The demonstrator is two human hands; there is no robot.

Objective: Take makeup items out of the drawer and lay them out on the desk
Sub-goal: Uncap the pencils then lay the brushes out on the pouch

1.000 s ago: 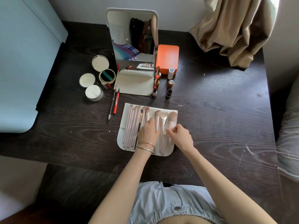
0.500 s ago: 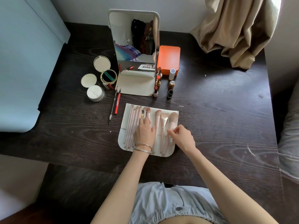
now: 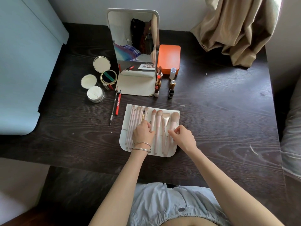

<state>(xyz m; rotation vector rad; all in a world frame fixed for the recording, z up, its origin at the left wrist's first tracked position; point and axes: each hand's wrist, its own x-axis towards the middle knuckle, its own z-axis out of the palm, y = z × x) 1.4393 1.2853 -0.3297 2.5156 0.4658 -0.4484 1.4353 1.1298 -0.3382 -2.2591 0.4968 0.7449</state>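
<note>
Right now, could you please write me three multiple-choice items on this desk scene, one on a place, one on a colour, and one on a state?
1. Where does the orange box stand?
A. to the right of the mirror
B. on the brush pouch
C. left of the round compact

2. What colour is the pen lying beside the dark pencil?
A. blue
B. red
C. green

3. What state is the round compact in?
A. closed
B. lid open
C. turned upside down

Answers: 1 A, the box stands against the mirror's right edge. 2 B, its barrel is red with white lettering. 3 B, its lid is hinged back and the dark inside shows.

Both hands, left hand and right hand, lie on the brushes in the pouch.
</note>
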